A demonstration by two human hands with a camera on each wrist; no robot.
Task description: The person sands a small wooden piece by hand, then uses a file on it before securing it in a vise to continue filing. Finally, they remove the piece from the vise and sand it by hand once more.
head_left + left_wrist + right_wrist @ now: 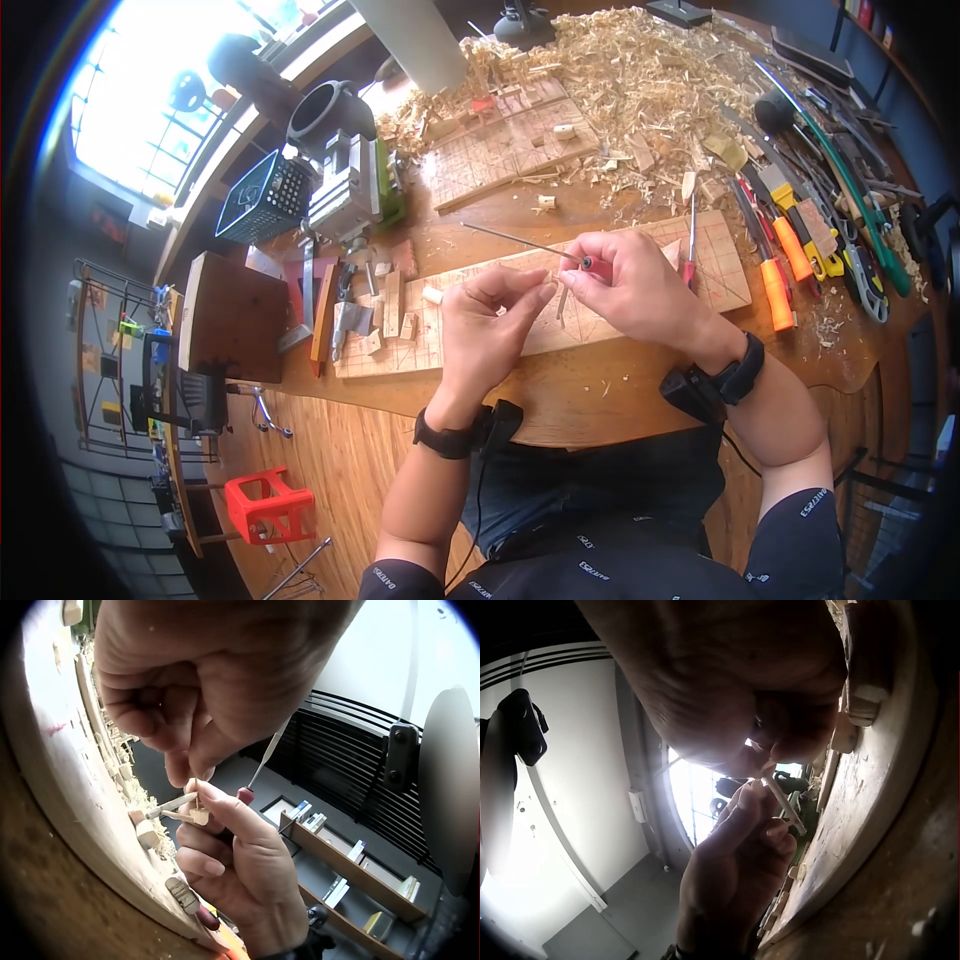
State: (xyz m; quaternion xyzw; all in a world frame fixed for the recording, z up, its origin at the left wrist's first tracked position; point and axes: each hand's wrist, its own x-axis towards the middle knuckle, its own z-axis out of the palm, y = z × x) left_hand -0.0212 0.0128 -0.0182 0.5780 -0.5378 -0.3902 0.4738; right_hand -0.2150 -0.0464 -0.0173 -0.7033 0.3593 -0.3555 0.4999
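My right hand (635, 275) grips a red-handled tool (597, 268) whose long thin metal shaft points up and left over the board. Its thumb and finger also pinch a small pale wood piece (199, 816), from which a thin stick (171, 804) juts out. My left hand (492, 315) faces it, thumb and forefinger pinched together on a thin wood sliver (197, 793) right at that piece. In the right wrist view, the fingertips of both hands meet beside a pale stick (786, 804). Beneath both hands lies a long marked wooden board (400, 362).
Small wood blocks (393, 305) lie at the board's left end. A bench vise (345, 185) and a dark basket (262, 197) stand beyond. Wood shavings (640, 70) cover the back, with another board (500, 150). Orange-handled tools (776, 295) and a utility knife (818, 250) lie right.
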